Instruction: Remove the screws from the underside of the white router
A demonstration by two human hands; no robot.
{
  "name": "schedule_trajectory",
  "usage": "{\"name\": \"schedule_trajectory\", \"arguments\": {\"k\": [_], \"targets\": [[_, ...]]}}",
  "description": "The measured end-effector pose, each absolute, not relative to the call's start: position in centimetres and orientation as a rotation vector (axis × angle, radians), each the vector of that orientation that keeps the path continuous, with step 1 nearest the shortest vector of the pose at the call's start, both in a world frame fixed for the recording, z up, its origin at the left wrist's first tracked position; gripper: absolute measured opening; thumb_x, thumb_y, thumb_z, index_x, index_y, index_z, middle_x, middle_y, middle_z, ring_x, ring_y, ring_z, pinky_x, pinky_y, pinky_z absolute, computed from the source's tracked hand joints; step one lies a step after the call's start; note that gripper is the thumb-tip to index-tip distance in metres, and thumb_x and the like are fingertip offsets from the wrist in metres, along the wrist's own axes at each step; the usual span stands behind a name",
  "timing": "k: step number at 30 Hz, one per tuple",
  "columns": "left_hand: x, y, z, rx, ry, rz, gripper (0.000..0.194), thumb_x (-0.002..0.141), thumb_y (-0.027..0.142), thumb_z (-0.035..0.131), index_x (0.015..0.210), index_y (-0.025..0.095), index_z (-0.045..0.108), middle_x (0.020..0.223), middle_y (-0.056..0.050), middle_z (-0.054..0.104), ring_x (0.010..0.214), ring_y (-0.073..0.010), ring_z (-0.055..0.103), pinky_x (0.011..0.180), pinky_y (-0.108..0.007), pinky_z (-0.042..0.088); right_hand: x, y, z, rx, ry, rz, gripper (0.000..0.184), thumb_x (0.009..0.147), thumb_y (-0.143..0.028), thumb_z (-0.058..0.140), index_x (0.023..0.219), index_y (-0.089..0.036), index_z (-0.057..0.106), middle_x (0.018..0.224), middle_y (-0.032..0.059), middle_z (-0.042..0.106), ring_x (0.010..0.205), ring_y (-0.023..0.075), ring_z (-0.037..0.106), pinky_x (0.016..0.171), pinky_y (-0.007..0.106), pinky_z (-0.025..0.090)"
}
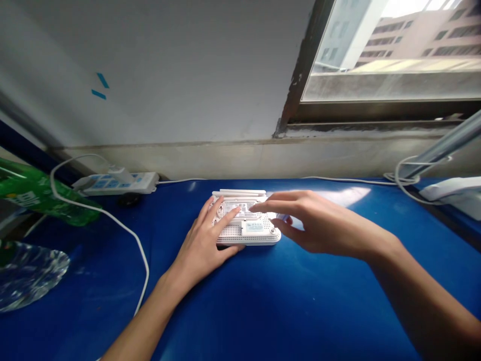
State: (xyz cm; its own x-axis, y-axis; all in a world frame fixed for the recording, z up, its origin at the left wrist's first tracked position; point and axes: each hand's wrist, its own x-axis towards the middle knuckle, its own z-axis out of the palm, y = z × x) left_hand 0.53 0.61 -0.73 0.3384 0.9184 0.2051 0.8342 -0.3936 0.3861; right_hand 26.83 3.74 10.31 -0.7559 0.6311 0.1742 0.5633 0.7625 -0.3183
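A white router (248, 228) lies upside down on the blue table (270, 301), its vented underside and labels facing up and its antennas folded along the far edge. My left hand (205, 243) rests on the router's left side with fingers spread flat over it, thumb at the near edge. My right hand (315, 220) reaches in from the right, its index finger stretched out onto the label in the middle of the router, the other fingers loosely curled by the right end.
A white power strip (116, 183) with a plugged adapter lies at the back left; its white cable (124, 230) loops over the table. A green plastic bottle (37, 198) and clear wrapping (26, 276) sit at the left edge. A white device (454, 193) and cables are at the right.
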Motion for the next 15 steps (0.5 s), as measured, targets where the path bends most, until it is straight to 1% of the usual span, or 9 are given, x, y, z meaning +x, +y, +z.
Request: {"name": "schedule_trajectory", "arguments": {"k": [1,2,5,7,9,11,12,13,15], "targets": [[0.51,0.6,-0.72,2.383,1.591,0.579,0.082,0.084,0.044,0.079,0.156,0.043,0.039,0.171,0.001,0.023,0.158,-0.0354,0.015,0.122,-0.057,0.035,26.8,3.62,10.42,-0.923,-2.69,0.359,0.053,0.088,-0.01,0.062,0.137,-0.028,0.064,0.113,0.0057,0.076,0.085,0.0179,0.073,0.07,0.025,0.051],[0.49,0.6,-0.72,2.379,1.591,0.578,0.082,0.084,0.044,0.079,0.156,0.044,0.039,0.171,0.001,0.023,0.158,-0.0352,0.015,0.122,-0.057,0.035,26.74,3.53,10.5,-0.928,-2.691,0.35,0.051,0.087,-0.013,0.065,0.136,-0.027,0.065,0.11,0.0061,0.076,0.084,0.0184,0.072,0.069,0.026,0.05],[0.45,0.6,-0.71,2.381,1.59,0.571,0.082,0.085,0.043,0.078,0.156,0.045,0.038,0.171,0.001,0.022,0.158,-0.0342,0.015,0.123,-0.056,0.033,26.47,3.53,10.41,-1.016,-2.695,0.317,0.021,0.094,-0.028,0.067,0.112,-0.022,0.076,0.092,0.006,0.077,0.073,0.018,0.07,0.063,0.026,0.047],[0.43,0.6,-0.7,2.386,1.593,0.559,0.081,0.086,0.044,0.078,0.156,0.045,0.038,0.171,0.001,0.021,0.158,-0.034,0.015,0.123,-0.056,0.033,26.37,3.68,10.25,-1.052,-2.699,0.308,0.018,0.099,-0.027,0.061,0.103,-0.022,0.078,0.087,0.0056,0.077,0.071,0.0169,0.07,0.063,0.026,0.046],[0.42,0.61,-0.7,2.386,1.595,0.552,0.081,0.086,0.045,0.077,0.156,0.045,0.037,0.171,0.001,0.021,0.158,-0.0341,0.014,0.122,-0.056,0.034,26.41,3.76,10.22,-1.032,-2.695,0.32,0.025,0.098,-0.016,0.057,0.115,-0.023,0.075,0.096,0.0057,0.077,0.075,0.0164,0.07,0.066,0.026,0.047],[0.42,0.61,-0.73,2.388,1.589,0.559,0.082,0.085,0.044,0.078,0.157,0.045,0.037,0.171,0.001,0.021,0.158,-0.0341,0.014,0.122,-0.056,0.034,26.52,3.69,10.34,-0.985,-2.702,0.347,0.046,0.09,-0.01,0.06,0.133,-0.026,0.066,0.108,0.0056,0.076,0.079,0.017,0.07,0.069,0.027,0.048],[0.43,0.61,-0.75,2.39,1.587,0.563,0.082,0.086,0.044,0.078,0.157,0.045,0.037,0.171,0.001,0.021,0.158,-0.0339,0.014,0.123,-0.056,0.034,26.56,3.62,10.41,-0.979,-2.708,0.356,0.054,0.088,-0.011,0.063,0.139,-0.026,0.061,0.111,0.0057,0.075,0.08,0.0175,0.07,0.07,0.027,0.048],[0.43,0.61,-0.79,2.393,1.586,0.564,0.082,0.086,0.044,0.077,0.157,0.044,0.037,0.171,0.001,0.021,0.159,-0.0336,0.014,0.123,-0.056,0.033,26.58,3.55,10.45,-0.988,-2.714,0.359,0.056,0.087,-0.014,0.066,0.141,-0.027,0.059,0.112,0.0058,0.075,0.079,0.0178,0.07,0.07,0.028,0.048],[0.43,0.61,-0.87,2.4,1.594,0.556,0.081,0.086,0.045,0.077,0.157,0.045,0.037,0.171,0.0,0.021,0.159,-0.0333,0.013,0.122,-0.056,0.034,26.56,3.49,10.44,-1.049,-2.708,0.348,0.049,0.091,-0.021,0.067,0.139,-0.026,0.061,0.107,0.006,0.075,0.077,0.0179,0.069,0.068,0.028,0.048]]}}
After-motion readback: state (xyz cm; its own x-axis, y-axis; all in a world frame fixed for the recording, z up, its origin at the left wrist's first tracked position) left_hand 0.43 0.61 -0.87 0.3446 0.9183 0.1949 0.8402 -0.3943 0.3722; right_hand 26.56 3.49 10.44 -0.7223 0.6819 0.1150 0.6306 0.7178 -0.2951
